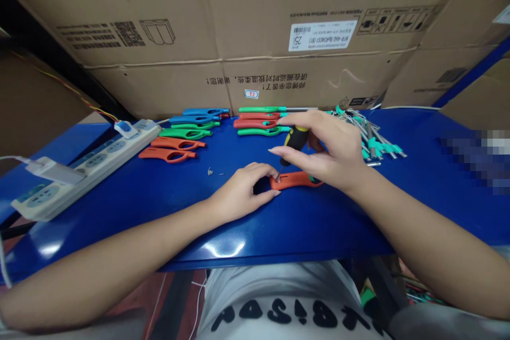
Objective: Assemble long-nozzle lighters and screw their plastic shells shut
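My right hand (334, 149) is closed around a black and yellow screwdriver (296, 139). Its thin shaft points down at the left end of an orange lighter handle (297, 179) lying on the blue table. My left hand (243, 191) pinches that same end between thumb and fingers, close to the screwdriver tip. Whether a screw sits under the tip is too small to tell. A green part shows near the handle's right end, partly behind my right hand. Left of the handle lie a few tiny screws (210, 171).
Blue, green and orange lighter handles (171, 142) lie in a row at left. Lighters in red and green (257, 124) lie at the back. Metal tubes with turquoise parts (376, 143) are heaped at right. A power strip (91, 164) and cardboard (255, 10) border the table.
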Action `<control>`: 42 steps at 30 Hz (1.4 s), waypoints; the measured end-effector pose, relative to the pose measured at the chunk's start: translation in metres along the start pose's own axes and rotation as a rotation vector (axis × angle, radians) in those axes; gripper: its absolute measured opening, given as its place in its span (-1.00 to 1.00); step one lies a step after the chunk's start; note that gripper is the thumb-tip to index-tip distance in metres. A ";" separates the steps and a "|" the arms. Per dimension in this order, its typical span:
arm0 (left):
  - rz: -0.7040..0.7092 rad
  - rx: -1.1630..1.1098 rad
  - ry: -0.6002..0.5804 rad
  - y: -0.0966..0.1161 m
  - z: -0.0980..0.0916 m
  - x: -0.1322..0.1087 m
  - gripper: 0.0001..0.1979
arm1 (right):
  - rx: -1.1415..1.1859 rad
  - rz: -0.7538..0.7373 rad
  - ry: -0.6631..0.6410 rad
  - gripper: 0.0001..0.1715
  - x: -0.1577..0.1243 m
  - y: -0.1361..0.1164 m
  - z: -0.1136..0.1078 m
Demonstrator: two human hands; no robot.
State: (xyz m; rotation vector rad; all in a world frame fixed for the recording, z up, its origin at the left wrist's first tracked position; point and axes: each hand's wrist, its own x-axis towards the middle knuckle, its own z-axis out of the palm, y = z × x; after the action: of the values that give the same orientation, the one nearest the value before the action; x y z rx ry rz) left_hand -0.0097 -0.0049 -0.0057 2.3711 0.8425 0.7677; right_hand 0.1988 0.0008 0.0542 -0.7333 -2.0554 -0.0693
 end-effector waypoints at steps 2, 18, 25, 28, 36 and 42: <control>-0.006 0.001 -0.004 -0.001 0.000 0.000 -0.84 | 0.001 0.019 -0.028 -0.56 -0.001 0.001 0.000; 0.003 0.006 0.001 -0.002 0.000 0.000 -0.84 | 0.265 0.102 -0.225 -0.48 0.000 -0.001 0.000; 0.009 0.006 0.000 -0.003 0.000 0.000 -0.80 | -0.053 0.096 0.035 -0.50 -0.002 0.000 0.006; 0.016 0.013 0.003 -0.003 0.000 0.000 -0.80 | 0.024 0.080 -0.014 -0.56 -0.002 -0.001 0.005; 0.017 0.012 0.000 -0.003 0.000 0.000 -0.83 | 0.203 0.049 -0.144 -0.57 0.002 -0.002 -0.002; 0.024 0.012 0.006 -0.003 0.000 0.001 -0.81 | 0.193 0.016 -0.141 -0.53 0.003 -0.004 -0.002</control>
State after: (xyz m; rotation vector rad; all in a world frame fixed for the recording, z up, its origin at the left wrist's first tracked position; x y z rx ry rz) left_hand -0.0102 -0.0025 -0.0076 2.3944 0.8244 0.7821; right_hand 0.1967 -0.0021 0.0581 -0.6504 -2.1530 0.1921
